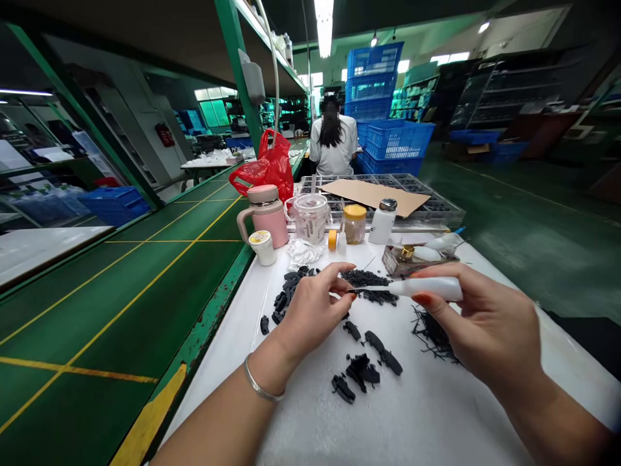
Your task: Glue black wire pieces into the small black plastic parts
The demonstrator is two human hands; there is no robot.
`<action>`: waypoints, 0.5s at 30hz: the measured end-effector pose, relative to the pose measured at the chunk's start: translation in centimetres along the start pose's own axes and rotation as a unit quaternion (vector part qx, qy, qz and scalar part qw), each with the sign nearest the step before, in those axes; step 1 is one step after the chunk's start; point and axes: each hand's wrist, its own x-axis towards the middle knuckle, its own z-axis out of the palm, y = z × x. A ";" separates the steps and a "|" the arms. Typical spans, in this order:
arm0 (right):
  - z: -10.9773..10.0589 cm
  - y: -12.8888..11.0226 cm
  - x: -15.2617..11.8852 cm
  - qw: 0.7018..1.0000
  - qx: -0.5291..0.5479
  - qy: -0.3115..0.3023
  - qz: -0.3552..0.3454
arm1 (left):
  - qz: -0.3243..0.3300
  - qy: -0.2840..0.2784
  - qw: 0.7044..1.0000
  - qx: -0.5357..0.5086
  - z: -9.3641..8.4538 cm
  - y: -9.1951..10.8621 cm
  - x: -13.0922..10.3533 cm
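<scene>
- The right hand has its thumb and forefinger closed around the body of a slim white bottle, gripping it from the right.
- The bottle lies nearly level, its long axis running left to right, and its narrow nozzle points left, straight at the fingertips of the left hand.
- That line is the relation that counts: the nozzle's dark end is at the left fingertips, touching or just beside them; I cannot tell which.
- The left thumb and forefinger are curled, with a gap between them; a dark sliver shows at the thumb tip, but whether it is a held piece or the nozzle's end is unclear.
- Just beyond the nozzle, on the far side, lies a pile of tiny black pieces.
- On the near side, between the forearms, several curved black parts lie loose on the white tabletop.
- Left of the left hand is a heap of similar dark parts; thin black sticks lie beside the right hand.
- Farther off stand a pink mug, a yellow-lidded jar and a silver-capped bottle.
</scene>
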 end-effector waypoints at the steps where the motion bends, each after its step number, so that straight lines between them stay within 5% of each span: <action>1: 0.0 0.0 0.0 1.000 -0.003 0.000 -0.005 | 0.004 0.000 1.000 0.008 0.0 0.0 0.0; 15: 0.1 0.0 -0.2 1.000 -0.011 0.000 -0.016 | 0.011 -0.010 0.997 0.070 -0.2 0.1 0.0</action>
